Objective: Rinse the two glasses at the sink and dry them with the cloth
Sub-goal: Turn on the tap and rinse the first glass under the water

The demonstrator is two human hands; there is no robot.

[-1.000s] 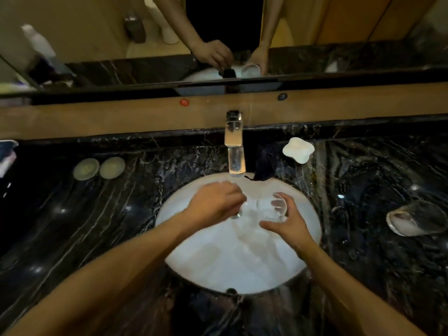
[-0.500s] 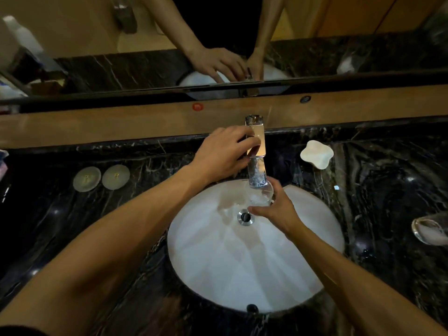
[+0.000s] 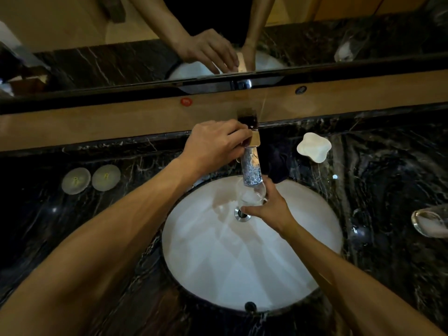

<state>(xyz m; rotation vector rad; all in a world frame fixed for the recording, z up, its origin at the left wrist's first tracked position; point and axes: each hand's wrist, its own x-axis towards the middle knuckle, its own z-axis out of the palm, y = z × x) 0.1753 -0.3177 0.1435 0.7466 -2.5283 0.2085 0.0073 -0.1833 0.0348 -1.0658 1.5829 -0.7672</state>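
Note:
My right hand (image 3: 266, 209) grips a clear glass (image 3: 252, 197) under the spout of the chrome tap (image 3: 252, 170), above the drain of the white sink (image 3: 254, 263). My left hand (image 3: 213, 144) holds the tap's lever at the back of the basin, fingers curled over it. A second glass (image 3: 431, 224) lies on its side on the black marble counter at the far right edge, with something white inside it. A dark cloth (image 3: 278, 163) lies bunched just right of the tap.
A white star-shaped dish (image 3: 314, 146) sits behind the sink to the right. Two round pale coasters (image 3: 91, 179) lie on the counter at left. A wooden ledge (image 3: 97, 124) and a mirror run along the back.
My left hand left the glass in the basin and went up to the tap lever. My right hand brought the glass under the spout. The view shifted slightly left.

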